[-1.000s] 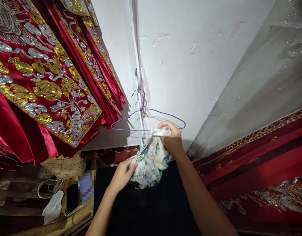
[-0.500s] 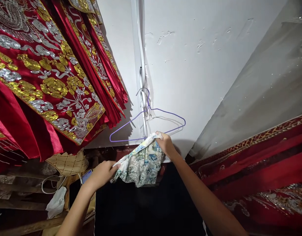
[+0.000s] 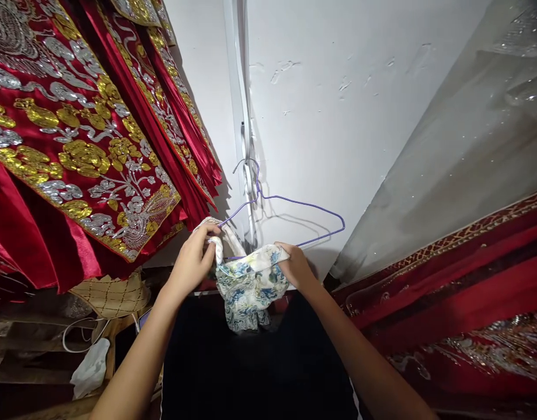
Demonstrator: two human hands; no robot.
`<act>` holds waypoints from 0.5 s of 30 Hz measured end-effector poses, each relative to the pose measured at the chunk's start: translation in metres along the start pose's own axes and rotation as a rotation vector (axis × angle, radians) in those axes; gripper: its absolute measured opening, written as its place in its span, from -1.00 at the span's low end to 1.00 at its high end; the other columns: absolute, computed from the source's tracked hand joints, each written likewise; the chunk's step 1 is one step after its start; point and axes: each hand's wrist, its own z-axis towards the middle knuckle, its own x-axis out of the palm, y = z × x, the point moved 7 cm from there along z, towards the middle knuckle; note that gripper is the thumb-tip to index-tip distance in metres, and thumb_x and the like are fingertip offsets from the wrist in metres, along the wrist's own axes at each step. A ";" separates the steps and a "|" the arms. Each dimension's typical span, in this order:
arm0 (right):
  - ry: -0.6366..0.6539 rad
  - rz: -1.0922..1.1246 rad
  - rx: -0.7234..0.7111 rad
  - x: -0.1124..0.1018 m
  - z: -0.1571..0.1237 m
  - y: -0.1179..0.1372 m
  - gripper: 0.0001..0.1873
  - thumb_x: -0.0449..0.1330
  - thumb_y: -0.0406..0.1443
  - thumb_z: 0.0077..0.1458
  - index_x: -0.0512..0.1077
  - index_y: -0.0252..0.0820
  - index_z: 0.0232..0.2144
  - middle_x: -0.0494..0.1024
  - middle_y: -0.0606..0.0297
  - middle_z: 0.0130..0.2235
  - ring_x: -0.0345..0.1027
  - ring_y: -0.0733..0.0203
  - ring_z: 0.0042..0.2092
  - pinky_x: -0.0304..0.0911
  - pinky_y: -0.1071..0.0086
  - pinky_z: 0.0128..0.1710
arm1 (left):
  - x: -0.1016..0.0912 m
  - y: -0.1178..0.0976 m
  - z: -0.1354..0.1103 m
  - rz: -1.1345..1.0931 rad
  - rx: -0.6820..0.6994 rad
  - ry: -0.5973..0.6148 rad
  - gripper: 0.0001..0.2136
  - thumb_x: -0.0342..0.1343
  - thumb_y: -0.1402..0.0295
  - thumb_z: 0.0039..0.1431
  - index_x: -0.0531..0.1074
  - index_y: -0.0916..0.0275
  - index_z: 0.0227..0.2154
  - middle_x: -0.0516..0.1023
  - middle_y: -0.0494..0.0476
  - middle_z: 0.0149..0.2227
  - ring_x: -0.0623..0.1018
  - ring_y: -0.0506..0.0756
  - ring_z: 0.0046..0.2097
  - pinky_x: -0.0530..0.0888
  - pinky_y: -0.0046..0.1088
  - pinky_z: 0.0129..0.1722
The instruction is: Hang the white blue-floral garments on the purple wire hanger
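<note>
A thin purple wire hanger [image 3: 304,205] hangs by its hook from a fitting on the white wall [image 3: 330,116]. Across its lower left part lies a small floral cloth [image 3: 246,286], white with blue and yellow print. My left hand [image 3: 193,261] is closed on the cloth's left end, up at the hanger's left tip. My right hand [image 3: 296,267] pinches the cloth's right edge just under the hanger's bottom wire. The rest of the cloth droops between my hands.
Red garments with gold and silver sequin embroidery [image 3: 76,146] hang at the left. A grey sheer fabric [image 3: 461,151] and more red embroidered cloth [image 3: 461,291] fill the right. Below left sit a woven basket [image 3: 111,294], a white cable and a crumpled white bag [image 3: 90,367].
My left hand has risen with the cloth's left end to the hanger's left tip. The hanger has swung a little to the right. My right hand has barely shifted.
</note>
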 end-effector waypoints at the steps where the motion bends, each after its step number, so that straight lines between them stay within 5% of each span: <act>1: 0.018 -0.004 -0.006 0.001 -0.003 0.003 -0.82 0.01 -0.33 0.04 0.15 -0.12 -0.58 0.18 0.41 -0.57 0.07 0.26 -0.47 -0.03 0.37 -0.46 | 0.001 0.003 0.002 -0.022 -0.014 -0.030 -0.65 0.01 0.48 0.18 0.41 0.14 0.02 0.54 0.20 0.02 0.50 0.21 0.09 0.34 -0.28 0.11; 3: -0.029 -0.032 -0.018 -0.011 -0.007 0.007 -0.89 0.04 -0.35 0.01 0.36 -0.13 -0.44 0.34 0.38 -0.52 0.20 0.22 -0.43 0.07 0.38 -0.42 | 0.002 0.010 0.004 -0.042 -0.032 -0.061 -0.58 0.01 0.51 0.15 0.41 0.14 0.08 0.58 0.19 -0.03 0.54 0.20 0.03 0.37 -0.30 0.08; 5: -0.225 -0.051 0.001 -0.041 -0.009 0.004 -0.64 0.10 -0.37 -0.07 0.47 -0.13 -0.16 0.43 0.36 -0.48 0.28 0.19 -0.42 0.14 0.38 -0.41 | 0.000 0.015 0.006 -0.011 -0.012 -0.060 -0.59 0.01 0.55 0.11 0.48 0.15 0.01 0.60 0.18 -0.06 0.54 0.21 -0.01 0.37 -0.30 0.06; 9: -0.574 0.071 0.072 -0.107 -0.002 -0.011 -0.07 0.20 -0.38 -0.20 0.17 -0.20 0.30 0.52 0.31 -0.41 0.35 0.18 -0.43 0.20 0.40 -0.47 | -0.009 0.016 0.010 0.115 0.049 -0.073 -0.61 0.03 0.57 0.09 0.53 0.15 -0.05 0.58 0.18 -0.09 0.52 0.24 -0.03 0.36 -0.28 0.04; 11: -0.540 0.076 0.107 -0.122 0.013 -0.016 -0.15 0.24 -0.37 -0.22 0.29 -0.31 0.22 0.52 0.25 -0.42 0.38 0.15 -0.40 0.21 0.41 -0.48 | -0.012 0.015 0.012 0.165 0.068 -0.079 -0.65 0.04 0.55 0.11 0.53 0.16 -0.07 0.56 0.18 -0.12 0.51 0.25 -0.05 0.36 -0.27 0.03; 13: -0.418 0.014 0.158 -0.128 0.025 -0.015 -0.51 0.28 -0.32 -0.19 0.53 -0.36 -0.12 0.49 0.21 -0.45 0.37 0.16 -0.40 0.19 0.42 -0.49 | -0.016 0.015 0.014 0.227 0.076 -0.094 -0.70 0.02 0.50 0.17 0.52 0.17 -0.08 0.52 0.20 -0.14 0.49 0.24 -0.05 0.35 -0.26 0.02; 15: -0.236 -0.036 0.210 -0.126 0.029 -0.010 -0.76 0.31 -0.23 -0.14 0.53 -0.33 -0.43 0.46 0.22 -0.49 0.33 0.20 -0.42 0.14 0.44 -0.52 | -0.021 0.016 0.014 0.298 0.060 -0.131 -0.74 0.00 0.44 0.24 0.49 0.18 -0.07 0.48 0.22 -0.13 0.47 0.24 -0.04 0.35 -0.25 0.02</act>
